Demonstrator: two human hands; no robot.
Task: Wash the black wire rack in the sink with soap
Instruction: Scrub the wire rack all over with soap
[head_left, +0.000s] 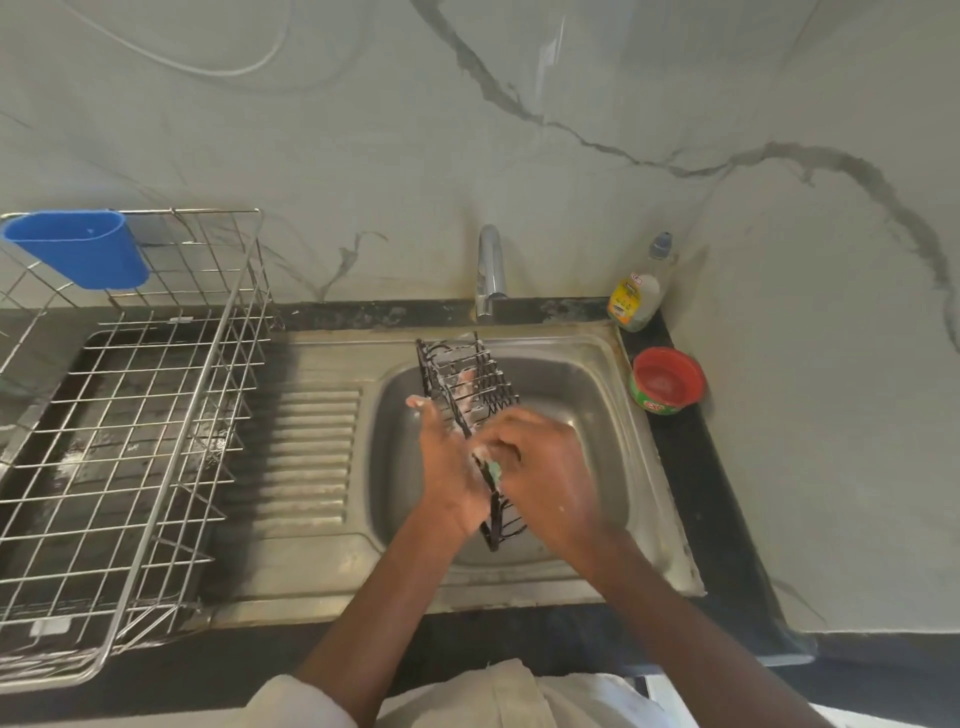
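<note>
My left hand (449, 457) steadies the black wire rack (470, 410) tilted over the sink (597, 374); my right hand's (540, 462) grip pinches a green scrubber (493, 470) against it. Light, stiff, soap-slick, I judge: hold the frame's edge.

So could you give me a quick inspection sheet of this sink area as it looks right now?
Surface: steel sink set in a black counter.
Job's things: black wire rack held over the basin; green scrubber; soap bottle; red tub.
Clutter: metal dish rack with blue cup.
Hands: left hand holds the rack; right hand grips the scrubber.
Cables: white cable on the wall.
Surroundings: tap, marble wall.
</note>
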